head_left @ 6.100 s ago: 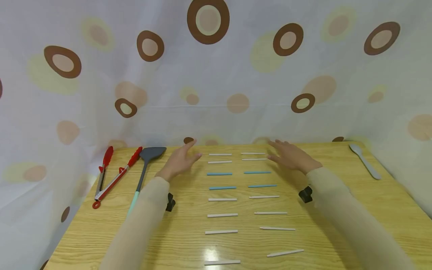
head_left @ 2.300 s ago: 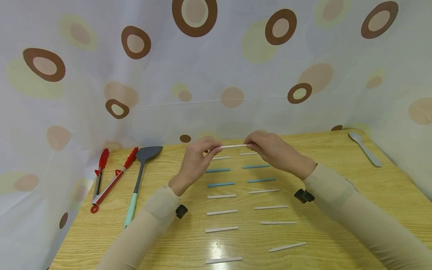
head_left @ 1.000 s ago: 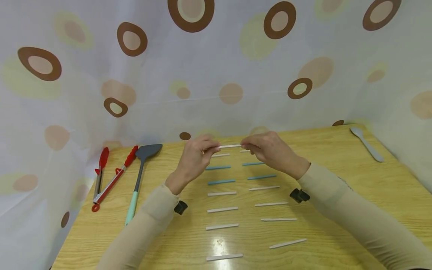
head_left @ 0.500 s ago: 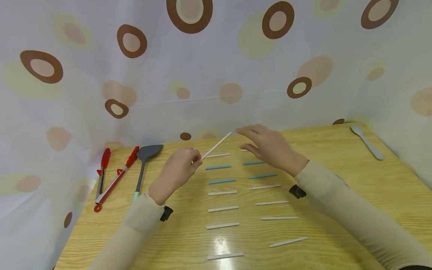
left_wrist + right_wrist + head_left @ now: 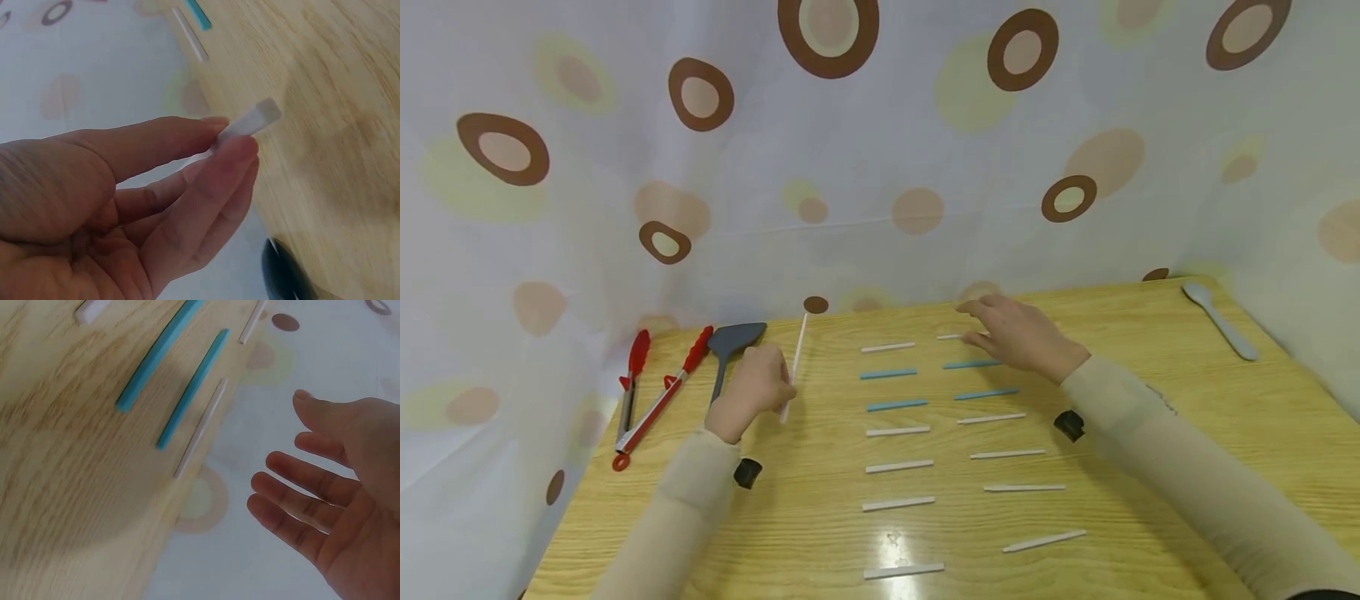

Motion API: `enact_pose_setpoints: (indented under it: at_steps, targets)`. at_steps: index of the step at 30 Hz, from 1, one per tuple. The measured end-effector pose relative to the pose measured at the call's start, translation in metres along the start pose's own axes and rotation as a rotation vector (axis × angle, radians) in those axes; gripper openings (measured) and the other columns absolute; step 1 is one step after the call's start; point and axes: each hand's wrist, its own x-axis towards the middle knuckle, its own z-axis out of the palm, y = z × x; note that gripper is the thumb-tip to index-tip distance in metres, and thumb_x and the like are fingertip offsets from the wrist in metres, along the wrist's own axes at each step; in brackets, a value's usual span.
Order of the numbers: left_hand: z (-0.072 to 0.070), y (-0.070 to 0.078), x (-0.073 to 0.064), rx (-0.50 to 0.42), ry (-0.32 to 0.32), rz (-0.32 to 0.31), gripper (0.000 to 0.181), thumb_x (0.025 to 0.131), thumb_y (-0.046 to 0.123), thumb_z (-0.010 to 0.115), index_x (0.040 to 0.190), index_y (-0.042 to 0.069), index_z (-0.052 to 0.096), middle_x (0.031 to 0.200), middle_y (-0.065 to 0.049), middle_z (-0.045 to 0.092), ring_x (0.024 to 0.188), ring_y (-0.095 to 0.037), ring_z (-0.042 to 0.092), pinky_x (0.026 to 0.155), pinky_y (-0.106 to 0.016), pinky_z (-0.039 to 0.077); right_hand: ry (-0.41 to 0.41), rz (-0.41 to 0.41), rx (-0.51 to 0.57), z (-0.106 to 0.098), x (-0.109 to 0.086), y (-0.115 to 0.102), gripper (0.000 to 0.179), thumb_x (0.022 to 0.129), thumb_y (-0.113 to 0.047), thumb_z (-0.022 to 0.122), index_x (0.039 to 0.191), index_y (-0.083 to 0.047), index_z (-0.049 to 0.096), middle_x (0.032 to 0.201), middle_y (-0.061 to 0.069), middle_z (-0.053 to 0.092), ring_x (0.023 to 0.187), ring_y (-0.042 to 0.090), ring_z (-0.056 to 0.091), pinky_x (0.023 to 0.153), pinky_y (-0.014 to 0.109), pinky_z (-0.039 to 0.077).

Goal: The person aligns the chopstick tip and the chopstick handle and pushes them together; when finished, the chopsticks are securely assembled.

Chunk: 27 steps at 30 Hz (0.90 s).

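**Light, stiff, easy to swivel: a slim white stick (image 5: 800, 346) pinched near its end**

Your left hand (image 5: 751, 383) has the stick nipped between thumb and fingers (image 5: 209, 194), close to its near end; a blunt, squared tip pokes out past them. The rest slants away towards the back of the counter (image 5: 805, 517), to the right of the dark spatula (image 5: 735, 335). Whether the near end touches the counter, you cannot tell. Your right hand (image 5: 1021, 335) holds nothing, its fingers spread apart.

Expect little weight and a firm, smooth surface that may twist in so small a pinch. With most of its length beyond your grip, a knock at the far end would probably turn it; a hold nearer the middle should balance better. Set your pads on opposite flat faces. It looks longer than the sticks lying in rows (image 5: 897, 406); no joint can be made out, so avoid bending it, as something this thin could snap.
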Motion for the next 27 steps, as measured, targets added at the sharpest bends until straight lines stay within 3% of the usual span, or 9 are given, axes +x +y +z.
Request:
enact_pose_setpoints:
  at_steps: [3, 5, 9, 10, 18, 27]
  targets:
    - [0.0, -0.009, 0.003, 0.03, -0.043, -0.034, 0.029, 0.083, -0.004, 0.073, 0.055, 0.001, 0.066, 0.046, -0.003, 0.058, 0.047, -0.021, 0.063, 0.061, -0.034, 0.057, -0.081, 0.05, 0.026, 0.002, 0.0, 0.006, 0.045, 0.095, -0.026, 0.07, 0.132, -0.003, 0.059, 0.122, 0.018, 0.061, 0.099, 0.033, 0.063, 0.074, 0.046, 0.055]
    - [0.0, -0.014, 0.005, 0.063, -0.066, -0.061, 0.028, 0.081, -0.003, 0.075, 0.055, 0.001, 0.066, 0.046, -0.004, 0.058, 0.046, -0.02, 0.062, 0.063, -0.036, 0.058, -0.13, 0.071, 0.045, 0.003, 0.001, 0.009, 0.044, 0.096, -0.026, 0.07, 0.131, -0.003, 0.06, 0.124, 0.018, 0.061, 0.101, 0.034, 0.063, 0.076, 0.048, 0.054]
    - [0.0, -0.023, 0.007, 0.076, -0.099, -0.126, 0.023, 0.08, -0.004, 0.074, 0.06, 0.0, 0.065, 0.049, -0.008, 0.059, 0.044, -0.018, 0.062, 0.057, -0.034, 0.057, -0.201, 0.096, 0.062, 0.006, 0.003, 0.013, 0.043, 0.095, -0.027, 0.07, 0.13, -0.003, 0.061, 0.125, 0.018, 0.06, 0.103, 0.034, 0.061, 0.079, 0.051, 0.053]
    - [0.0, -0.025, 0.007, 0.062, -0.101, -0.147, 0.02, 0.08, -0.004, 0.074, 0.063, -0.001, 0.063, 0.05, -0.009, 0.059, 0.044, -0.017, 0.062, 0.051, -0.031, 0.056, -0.212, 0.101, 0.066, 0.007, 0.003, 0.014, 0.043, 0.095, -0.026, 0.07, 0.13, -0.003, 0.061, 0.125, 0.018, 0.06, 0.103, 0.034, 0.061, 0.08, 0.051, 0.053]
    - [0.003, -0.039, 0.004, 0.019, -0.124, -0.202, 0.018, 0.081, -0.004, 0.074, 0.066, -0.004, 0.063, 0.052, -0.012, 0.062, 0.048, -0.022, 0.067, 0.052, -0.028, 0.056, -0.248, 0.105, 0.068, 0.015, 0.006, 0.021, 0.042, 0.095, -0.025, 0.07, 0.128, -0.001, 0.061, 0.117, 0.017, 0.062, 0.1, 0.033, 0.061, 0.08, 0.049, 0.053]
    - [-0.001, -0.04, 0.004, 0.002, -0.156, -0.244, 0.017, 0.082, -0.004, 0.075, 0.072, -0.005, 0.062, 0.057, -0.013, 0.063, 0.051, -0.023, 0.068, 0.054, -0.028, 0.057, -0.251, 0.125, 0.073, 0.022, 0.008, 0.023, 0.039, 0.095, -0.023, 0.07, 0.127, -0.001, 0.062, 0.115, 0.016, 0.062, 0.099, 0.032, 0.061, 0.082, 0.048, 0.052]
